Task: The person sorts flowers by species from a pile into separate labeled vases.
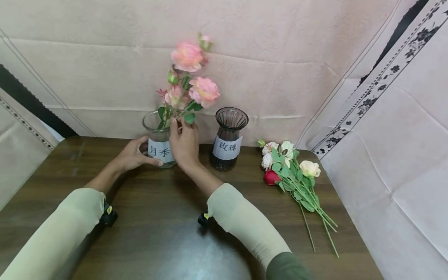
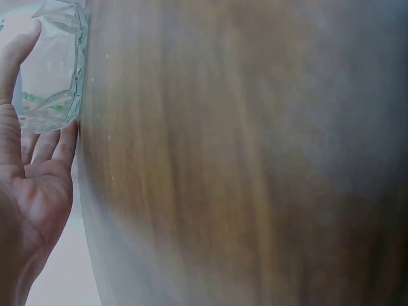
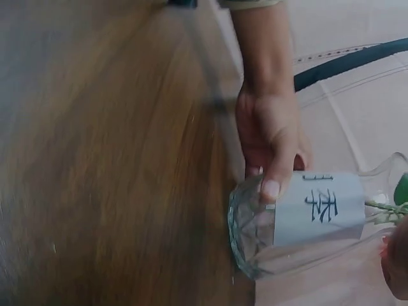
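A clear glass vase (image 1: 156, 134) with a white paper label (image 1: 160, 151) stands upright at the back of the table. My left hand (image 1: 133, 155) holds its lower left side, thumb across the front and fingers behind; the left wrist view shows this hand (image 2: 38, 197) around the glass base (image 2: 54, 70). With my right hand (image 1: 185, 142) I pinch the green stems of pink flowers (image 1: 204, 91) at the vase's rim. Blooms and buds rise above the fingers. In the right wrist view, stems (image 3: 382, 209) show inside the vase's neck, beside a right fingertip (image 3: 398, 261).
Right of the clear vase stands a dark glass vase (image 1: 229, 134) with its own white label (image 1: 227, 147). Several white, cream and red flowers (image 1: 288, 167) lie with long stems on the table's right side. A pale cloth (image 1: 280, 77) hangs behind the wooden table (image 1: 157, 233).
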Demonstrator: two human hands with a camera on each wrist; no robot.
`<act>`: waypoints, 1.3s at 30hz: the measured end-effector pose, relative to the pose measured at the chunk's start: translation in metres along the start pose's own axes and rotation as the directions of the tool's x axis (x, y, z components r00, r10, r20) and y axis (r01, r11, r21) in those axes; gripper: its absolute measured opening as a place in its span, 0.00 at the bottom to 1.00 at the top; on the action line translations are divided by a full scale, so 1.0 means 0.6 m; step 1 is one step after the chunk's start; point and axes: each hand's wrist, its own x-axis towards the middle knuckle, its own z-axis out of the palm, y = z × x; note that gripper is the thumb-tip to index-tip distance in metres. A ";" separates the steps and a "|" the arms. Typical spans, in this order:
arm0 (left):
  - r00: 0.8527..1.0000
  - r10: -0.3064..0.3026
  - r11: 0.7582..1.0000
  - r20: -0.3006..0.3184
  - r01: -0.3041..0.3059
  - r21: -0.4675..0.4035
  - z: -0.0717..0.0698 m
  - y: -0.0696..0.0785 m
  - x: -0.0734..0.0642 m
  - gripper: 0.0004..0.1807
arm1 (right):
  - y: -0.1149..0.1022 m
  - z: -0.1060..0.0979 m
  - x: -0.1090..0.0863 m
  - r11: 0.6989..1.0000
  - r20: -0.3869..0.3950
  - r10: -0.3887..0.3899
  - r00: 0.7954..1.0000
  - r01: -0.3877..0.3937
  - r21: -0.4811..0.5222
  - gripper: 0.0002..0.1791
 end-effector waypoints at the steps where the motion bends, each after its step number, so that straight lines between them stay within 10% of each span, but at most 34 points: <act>1: 1.000 0.002 1.000 0.003 -0.002 -0.002 0.001 0.000 0.001 0.54 | 0.001 0.000 0.000 0.998 0.007 -0.023 1.000 0.023 -0.054 0.18; 8: 1.000 -0.004 1.000 0.014 0.004 -0.021 0.001 0.000 0.004 0.55 | 0.002 -0.004 0.003 0.946 0.048 -0.116 0.992 0.125 -0.298 0.25; 18: 1.000 -0.007 0.999 0.009 0.008 -0.038 0.002 0.000 0.003 0.58 | 0.016 0.004 0.003 0.992 -0.032 -0.099 0.995 0.096 -0.076 0.19; 25: 1.000 -0.006 0.999 0.009 0.006 -0.041 0.001 0.000 -0.001 0.56 | 0.026 0.011 -0.008 0.964 -0.009 -0.238 0.971 0.235 -0.128 0.17; 39: 1.000 0.014 0.998 0.007 -0.013 -0.059 0.003 0.004 -0.002 0.54 | 0.019 0.012 -0.007 0.947 0.051 -0.187 0.981 0.193 -0.258 0.18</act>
